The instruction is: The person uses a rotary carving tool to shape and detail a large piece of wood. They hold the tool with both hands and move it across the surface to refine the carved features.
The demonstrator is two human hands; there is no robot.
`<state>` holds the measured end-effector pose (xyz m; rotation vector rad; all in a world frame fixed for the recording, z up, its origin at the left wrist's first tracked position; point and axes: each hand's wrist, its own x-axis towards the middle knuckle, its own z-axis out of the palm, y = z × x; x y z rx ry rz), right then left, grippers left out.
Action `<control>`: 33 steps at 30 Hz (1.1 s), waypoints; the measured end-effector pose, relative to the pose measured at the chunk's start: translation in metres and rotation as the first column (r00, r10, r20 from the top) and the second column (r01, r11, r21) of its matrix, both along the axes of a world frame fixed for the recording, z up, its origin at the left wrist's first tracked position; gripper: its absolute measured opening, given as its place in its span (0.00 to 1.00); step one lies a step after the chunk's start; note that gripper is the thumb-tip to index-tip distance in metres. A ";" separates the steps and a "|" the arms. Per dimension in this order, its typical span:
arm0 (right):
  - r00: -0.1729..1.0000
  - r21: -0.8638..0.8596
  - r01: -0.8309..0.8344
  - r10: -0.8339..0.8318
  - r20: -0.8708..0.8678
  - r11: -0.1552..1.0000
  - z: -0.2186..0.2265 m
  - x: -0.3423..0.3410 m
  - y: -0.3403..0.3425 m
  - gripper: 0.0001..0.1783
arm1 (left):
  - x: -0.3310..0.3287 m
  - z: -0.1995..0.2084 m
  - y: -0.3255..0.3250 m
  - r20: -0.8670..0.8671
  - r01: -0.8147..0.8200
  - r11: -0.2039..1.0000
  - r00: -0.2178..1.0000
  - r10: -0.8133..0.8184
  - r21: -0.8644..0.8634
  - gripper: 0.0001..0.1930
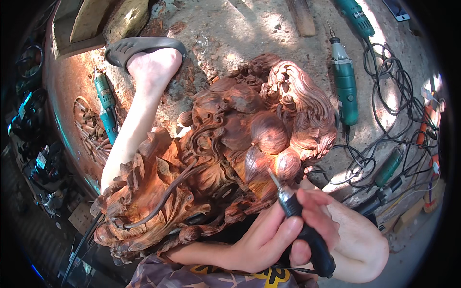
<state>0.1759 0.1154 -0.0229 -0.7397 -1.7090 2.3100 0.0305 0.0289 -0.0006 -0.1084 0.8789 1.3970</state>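
A large reddish-brown wood carving (230, 125), with round fruit-like knobs, leaves and curling strands, lies across the middle in front of me. My right hand (319, 218) is closed round the black handle of a rotary carving handpiece (319, 254). Its slim metal bit points up and left, close to the lower round knobs; whether it touches the wood I cannot tell. From the left, my left hand (261, 237) reaches in below the carving. Its thumb and fingers press against the handpiece near the collar, partly overlapping my right fingers.
Two green power grinders (346, 91) (356, 17) lie on the right, beside tangled black cables (391, 81). Another green grinder (105, 108) is on the left, near a basket of bits (86, 117). My slippered left foot (153, 62) rests beyond the carving; a phone (397, 9) lies far right.
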 end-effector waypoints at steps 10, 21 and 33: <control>1.000 0.293 -0.023 0.022 0.005 0.956 0.023 -0.035 0.043 0.22 | -0.001 -0.003 0.001 -0.018 0.017 1.000 1.000 -0.017 0.007 0.27; 0.998 0.394 -0.056 0.051 0.025 0.918 0.029 -0.049 0.054 0.20 | -0.003 0.001 0.003 0.035 0.004 0.999 0.999 -0.005 0.042 0.25; 0.999 0.427 -0.051 0.042 0.031 0.903 0.034 -0.055 0.056 0.18 | 0.000 -0.006 -0.001 -0.169 0.048 0.995 0.985 -0.032 0.089 0.27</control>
